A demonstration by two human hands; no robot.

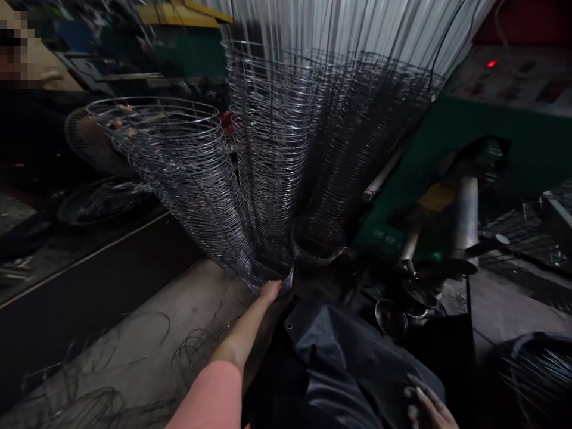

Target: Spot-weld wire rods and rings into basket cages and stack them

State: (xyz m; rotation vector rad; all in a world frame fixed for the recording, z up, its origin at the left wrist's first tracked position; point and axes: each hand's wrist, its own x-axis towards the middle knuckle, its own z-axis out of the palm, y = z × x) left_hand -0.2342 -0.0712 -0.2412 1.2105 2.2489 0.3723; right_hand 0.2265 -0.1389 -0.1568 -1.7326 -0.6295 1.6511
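- Left hand (270, 291), pink sleeve (208, 399) behind it, against the lowest rim of a leaning stack of nested wire rings (263, 265), straight ahead of the person.
- Left grip: open or closed, impossible to tell, fingertips hidden at the wire.
- Right hand (423, 404) low on a dark cloth (344, 363), fingers loosely spread, holding nothing.
- Second stack of wire rings (272, 149) fanning upward just beside the first, long straight wires (339, 30) above.
- Green machine (496, 143) to the right, with a red light (491, 63).
- Loose wire coils (102, 405) on the concrete floor (187, 298).
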